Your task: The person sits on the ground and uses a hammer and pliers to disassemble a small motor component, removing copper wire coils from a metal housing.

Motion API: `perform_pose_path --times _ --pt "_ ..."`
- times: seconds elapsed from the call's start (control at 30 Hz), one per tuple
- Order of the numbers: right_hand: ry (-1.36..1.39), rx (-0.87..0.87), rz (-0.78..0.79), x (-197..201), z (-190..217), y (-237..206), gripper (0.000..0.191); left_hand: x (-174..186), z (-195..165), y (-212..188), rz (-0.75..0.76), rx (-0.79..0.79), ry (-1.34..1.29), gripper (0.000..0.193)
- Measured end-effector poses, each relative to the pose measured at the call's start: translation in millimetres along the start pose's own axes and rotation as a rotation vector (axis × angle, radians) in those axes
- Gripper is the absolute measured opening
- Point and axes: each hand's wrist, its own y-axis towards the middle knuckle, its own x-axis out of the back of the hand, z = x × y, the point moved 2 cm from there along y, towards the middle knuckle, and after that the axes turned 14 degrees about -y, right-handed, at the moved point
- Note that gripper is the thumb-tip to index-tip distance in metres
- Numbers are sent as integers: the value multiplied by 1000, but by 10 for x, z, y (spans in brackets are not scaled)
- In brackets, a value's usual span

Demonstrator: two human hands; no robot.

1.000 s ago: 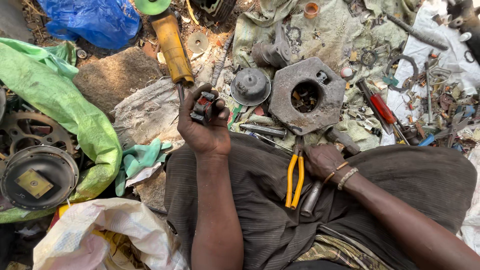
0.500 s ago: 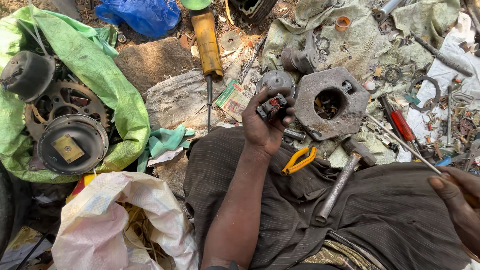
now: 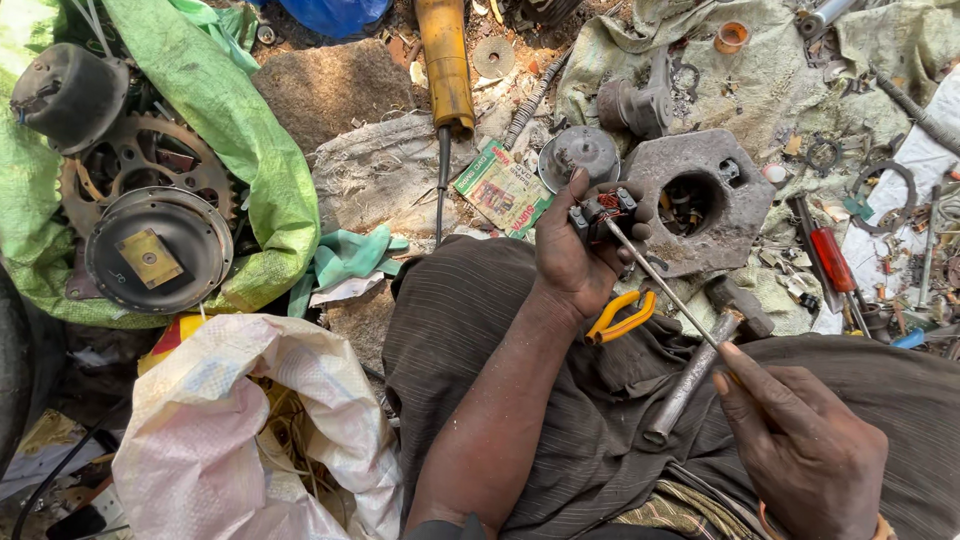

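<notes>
L hand (image 3: pixel 572 262) gripped a small wound motor part (image 3: pixel 601 212), fingers wrapped round it, held above the lap just beside the grey metal housing (image 3: pixel 700 200). R hand (image 3: pixel 800 450) pinched a thin rod (image 3: pixel 660 283), tip touching the part. Yellow-handled pliers (image 3: pixel 622 317) & hammer (image 3: pixel 700 365) lay on lap.

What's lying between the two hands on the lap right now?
In the head view, between the left hand and right hand: yellow-handled pliers, a hammer and a thin rod.
</notes>
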Motion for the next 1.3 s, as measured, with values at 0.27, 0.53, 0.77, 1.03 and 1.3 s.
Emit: perform_pose_path --times 0.27,0.53,0.77,1.03,1.3 --pt "57 -45 27 -133 -11 -32 28 -39 -90 -29 7 -65 38 48" --pt "182 14 -70 -315 133 -48 29 -20 50 -62 17 -9 -139 42" --pt "86 -60 58 -205 27 -57 26 14 -22 -23 44 -28 -207 46" --pt "76 -83 69 -154 99 -39 30 10 -64 -2 62 -36 -128 46" --pt "132 -212 179 -116 96 21 33 20 -83 -26 -14 -242 162 44"
